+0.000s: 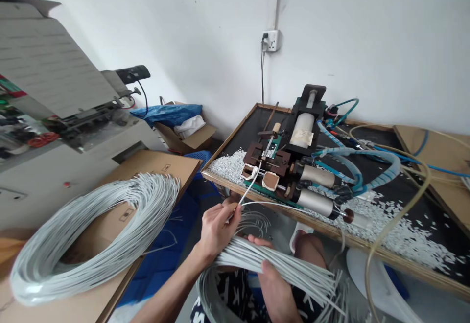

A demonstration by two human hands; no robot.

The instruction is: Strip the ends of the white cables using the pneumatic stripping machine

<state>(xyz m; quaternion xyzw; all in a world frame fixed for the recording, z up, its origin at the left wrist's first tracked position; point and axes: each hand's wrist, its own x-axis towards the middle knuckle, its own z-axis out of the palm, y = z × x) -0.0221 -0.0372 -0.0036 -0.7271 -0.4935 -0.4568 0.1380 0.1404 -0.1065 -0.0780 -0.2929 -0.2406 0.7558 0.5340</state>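
Note:
My left hand [218, 227] pinches a thin white cable [250, 186] whose end reaches into the jaws of a pneumatic wire stripping machine [270, 159] on the bench. Lower down, my right hand [273, 284] is wrapped around a thick bundle of white cables [275, 259], with the thumb on top and fingertips showing beyond. The bundle's loop hangs over my lap, and its loose ends fan out to the lower right. One more strand curves from near my left fingers toward the bench edge.
A large coil of white cables [91, 230] lies on flat cardboard [172, 161] at the left, beside a grey machine [73, 166]. White scraps [400, 230] litter the black bench top [370, 166]. Blue hoses [382, 159] run right; a clear hose [396, 225] droops in front.

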